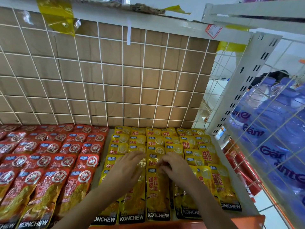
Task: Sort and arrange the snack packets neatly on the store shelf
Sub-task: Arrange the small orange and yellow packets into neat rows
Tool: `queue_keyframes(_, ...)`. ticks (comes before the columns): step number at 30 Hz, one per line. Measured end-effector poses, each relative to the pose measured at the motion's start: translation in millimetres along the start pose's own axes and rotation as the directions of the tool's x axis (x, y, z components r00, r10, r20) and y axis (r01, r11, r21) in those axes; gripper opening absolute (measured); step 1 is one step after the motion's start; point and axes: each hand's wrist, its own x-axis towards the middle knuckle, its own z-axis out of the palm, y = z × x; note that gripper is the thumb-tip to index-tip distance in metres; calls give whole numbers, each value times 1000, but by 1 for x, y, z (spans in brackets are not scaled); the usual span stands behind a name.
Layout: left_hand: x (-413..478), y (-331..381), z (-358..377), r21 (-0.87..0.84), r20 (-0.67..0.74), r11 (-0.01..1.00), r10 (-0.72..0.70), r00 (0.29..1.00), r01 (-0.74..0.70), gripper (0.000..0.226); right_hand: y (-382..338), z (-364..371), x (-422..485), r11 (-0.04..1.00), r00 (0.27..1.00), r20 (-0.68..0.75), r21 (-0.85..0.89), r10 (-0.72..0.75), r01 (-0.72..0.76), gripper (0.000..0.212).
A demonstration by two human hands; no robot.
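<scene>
- Watching the head cam remotely, I'd say the step in hand was tidying the yellow KONCHEW packets (204, 151) on the right half of the shelf (247, 219). The red KONCHEW packets (49, 149) sat in their own rows on the left half, just beside them.
- Both hands were over the middle of the yellow block, near the front.
- The left hand (126, 169) had its fingers fairly straight, laid flat on the yellow packets left of centre. It was pressing, not gripping anything.
- The right hand (176, 169) had its fingers curled in, pinching the top edge of the front centre packet (156, 192). It was a bit blurred, so that's my best read.
- My guess for the next move: seat that packet square in its column, overlapping the one behind like its neighbours do. The flat hand would stop the next column sliding.
</scene>
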Motion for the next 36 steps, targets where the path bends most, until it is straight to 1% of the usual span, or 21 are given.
queue_keyframes(1, -11, -1, 3, 45, 9, 999, -2, 1000, 1, 69, 0, 0, 0, 1000, 1000, 1, 13, -1, 1, 13)
queue_keyframes(2, -20, -3, 7, 125, 3, 992, 26, 1000, -26, 68, 0, 0, -1, 1000, 1000, 3, 23, 0, 0, 13)
queue_keyframes(4, -34, -3, 15, 229, 51, 971, 54, 997, -64, 58, 1, 1, -1, 999, 1000, 5, 34, 3, -3, 12)
queue_keyframes(5, -40, -3, 19, 273, 61, 959, 62, 996, -76, 59, 1, 2, -1, 999, 1000, 2, 40, 4, -4, 11)
queue_keyframes(8, -46, -2, 28, 382, 77, 920, 66, 995, -91, 70, 2, 3, -2, 998, 1000, -13, 57, 12, -11, 7)
queue_keyframes(11, -44, -3, 33, 455, 41, 888, 62, 997, -74, 75, 3, 3, -2, 999, 1000, -15, 46, 11, -10, 8)
queue_keyframes(14, -44, -2, 36, 464, 48, 882, 67, 997, -81, 78, 3, 3, -3, 999, 1000, -17, 32, 21, -21, 9)
queue_keyframes(18, -44, 1, 38, 467, 21, 881, 73, 997, -75, 80, 2, 6, -6, 999, 998, -40, 23, 44, -43, 9)
queue_keyframes(22, -43, 3, 39, 448, 16, 892, 50, 999, -52, 79, 0, 8, -7, 998, 996, -61, 12, 61, -61, 10)
queue_keyframes(25, -42, 6, 41, 422, 1, 906, 35, 999, -32, 78, -1, 10, -7, 998, 995, -73, 1, 68, -68, 12)
queue_keyframes(30, -42, 10, 42, 433, 14, 900, 45, 999, -46, 71, 2, 11, -7, 997, 993, -90, 10, 78, -77, 13)
queue_keyframes(32, -42, 10, 42, 436, 13, 898, 48, 999, -49, 69, 4, 10, -4, 995, 987, -130, 42, 91, -86, 15)
queue_keyframes(34, -42, 10, 43, 436, 14, 898, 55, 998, -56, 68, 7, 8, 2, 993, 981, -156, 36, 116, -111, 22)
queue_keyframes(36, -41, 11, 42, 431, 20, 900, 67, 998, -69, 69, 10, 6, 11, 989, 982, -122, 1, 144, -145, 25)
